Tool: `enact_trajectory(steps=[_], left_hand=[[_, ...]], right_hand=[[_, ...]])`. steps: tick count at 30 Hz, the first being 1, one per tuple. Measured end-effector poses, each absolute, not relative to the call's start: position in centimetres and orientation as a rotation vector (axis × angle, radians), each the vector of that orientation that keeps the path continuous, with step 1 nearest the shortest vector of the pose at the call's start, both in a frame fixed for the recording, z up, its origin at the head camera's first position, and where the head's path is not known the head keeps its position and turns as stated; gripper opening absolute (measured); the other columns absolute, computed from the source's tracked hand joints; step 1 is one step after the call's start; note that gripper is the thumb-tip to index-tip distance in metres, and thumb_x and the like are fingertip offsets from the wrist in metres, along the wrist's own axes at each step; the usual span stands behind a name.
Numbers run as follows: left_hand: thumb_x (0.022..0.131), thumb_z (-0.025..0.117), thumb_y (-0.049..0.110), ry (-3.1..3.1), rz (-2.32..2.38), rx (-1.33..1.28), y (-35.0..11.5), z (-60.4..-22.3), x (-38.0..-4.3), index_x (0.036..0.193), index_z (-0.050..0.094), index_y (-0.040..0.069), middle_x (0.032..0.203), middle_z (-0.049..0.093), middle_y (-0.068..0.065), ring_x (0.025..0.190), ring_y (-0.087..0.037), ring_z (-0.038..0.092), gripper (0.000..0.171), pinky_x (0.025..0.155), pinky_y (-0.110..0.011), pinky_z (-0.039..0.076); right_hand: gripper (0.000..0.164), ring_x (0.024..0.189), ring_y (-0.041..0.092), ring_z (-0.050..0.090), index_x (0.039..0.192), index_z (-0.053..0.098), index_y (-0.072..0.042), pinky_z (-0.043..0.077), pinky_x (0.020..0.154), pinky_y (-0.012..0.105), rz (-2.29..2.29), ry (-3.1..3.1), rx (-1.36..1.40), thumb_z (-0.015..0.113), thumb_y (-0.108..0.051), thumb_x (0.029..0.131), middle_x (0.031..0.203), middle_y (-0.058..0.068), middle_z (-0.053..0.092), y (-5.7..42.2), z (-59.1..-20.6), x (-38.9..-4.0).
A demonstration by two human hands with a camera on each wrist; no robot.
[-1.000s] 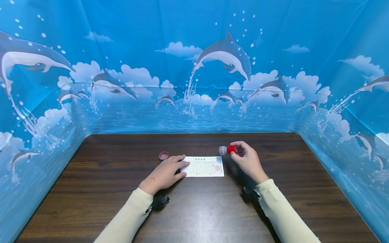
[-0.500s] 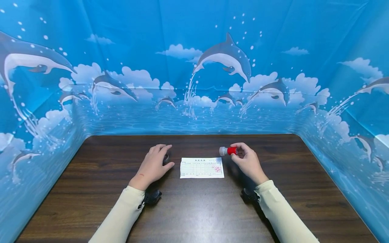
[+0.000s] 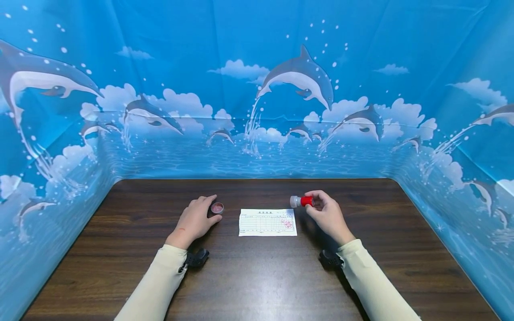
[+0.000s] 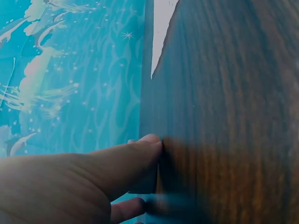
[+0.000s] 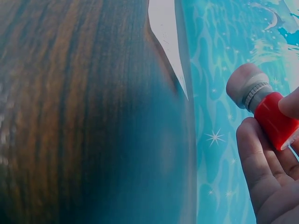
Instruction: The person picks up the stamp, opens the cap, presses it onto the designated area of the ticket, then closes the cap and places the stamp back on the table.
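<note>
My left hand (image 3: 192,223) is curled beside a small round red ink pad (image 3: 217,208), its thumb and fingers around it on the table. In the left wrist view the thumb (image 4: 126,163) partly hides the pad's side. My right hand (image 3: 330,219) holds a red-handled stamp (image 3: 307,201) sideways above the table, pinched between thumb and fingers. At the stamp's left end is a clear, round cap-like part (image 5: 245,84). Flat between the hands lies a white printed form (image 3: 265,223) with a round red stamp mark near its right side.
The dark wooden table (image 3: 257,276) extends around the hands. A blue curtain (image 3: 180,151) printed with dolphins stands along its back and sides. Black wrist cameras (image 3: 197,257) sit at both wrists.
My left hand has lifted off the form's left edge and moved left to the ink pad, closing round it. The right hand keeps the stamp in about the same place.
</note>
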State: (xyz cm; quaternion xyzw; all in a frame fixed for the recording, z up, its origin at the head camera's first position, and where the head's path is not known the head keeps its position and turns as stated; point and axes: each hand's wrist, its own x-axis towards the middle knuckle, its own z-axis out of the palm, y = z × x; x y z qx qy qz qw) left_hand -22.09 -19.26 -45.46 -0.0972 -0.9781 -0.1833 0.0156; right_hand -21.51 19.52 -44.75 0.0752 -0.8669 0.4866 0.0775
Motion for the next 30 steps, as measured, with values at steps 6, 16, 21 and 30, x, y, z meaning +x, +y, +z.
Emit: enact_trajectory(steps=[6, 16, 21, 30], left_hand=[[0.097, 0.075, 0.028, -3.012, -0.552, -0.293, -19.2, -45.5, -22.1, 0.146, 0.055, -0.002, 0.136, 0.059, -0.024, 0.123, -0.045, 0.055, 0.062, 0.100, -0.059, 0.048], [0.096, 0.077, 0.029, -2.970, -0.605, -0.273, -19.2, -45.5, -22.1, 0.131, 0.068, 0.004, 0.122, 0.067, -0.017, 0.111, -0.037, 0.063, 0.044, 0.092, -0.055, 0.053], [0.093, 0.080, 0.029, -2.871, -0.711, -0.265, -18.9, -45.2, -22.1, 0.131, 0.068, 0.008, 0.118, 0.073, -0.012, 0.102, -0.030, 0.069, 0.045, 0.086, -0.051, 0.056], [0.092, 0.081, 0.028, -2.770, -0.762, -0.343, -17.8, -44.2, -21.7, 0.132, 0.067, 0.011, 0.112, 0.068, -0.006, 0.094, -0.022, 0.063, 0.046, 0.080, -0.043, 0.055]], right_hand=[[0.029, 0.099, 0.027, 0.066, 0.124, 0.066, -0.004, 0.058, 0.091, 0.045, 1.482, -2.597, 0.235, 0.068, -0.002, 0.095, 0.116, 0.017, 0.070, 19.5, -44.6, -21.5], [0.029, 0.098, 0.027, 0.066, 0.124, 0.067, -0.005, 0.059, 0.092, 0.045, 1.496, -2.594, 0.236, 0.069, -0.003, 0.095, 0.115, 0.016, 0.070, 19.6, -44.5, -21.5], [0.029, 0.095, 0.026, 0.065, 0.124, 0.067, -0.005, 0.058, 0.088, 0.036, 1.494, -2.600, 0.236, 0.070, -0.004, 0.095, 0.112, 0.015, 0.070, 19.6, -44.6, -21.4], [0.028, 0.094, 0.025, 0.066, 0.122, 0.068, -0.005, 0.056, 0.085, 0.026, 1.499, -2.575, 0.287, 0.070, -0.002, 0.094, 0.111, 0.014, 0.070, 19.2, -44.4, -21.2]])
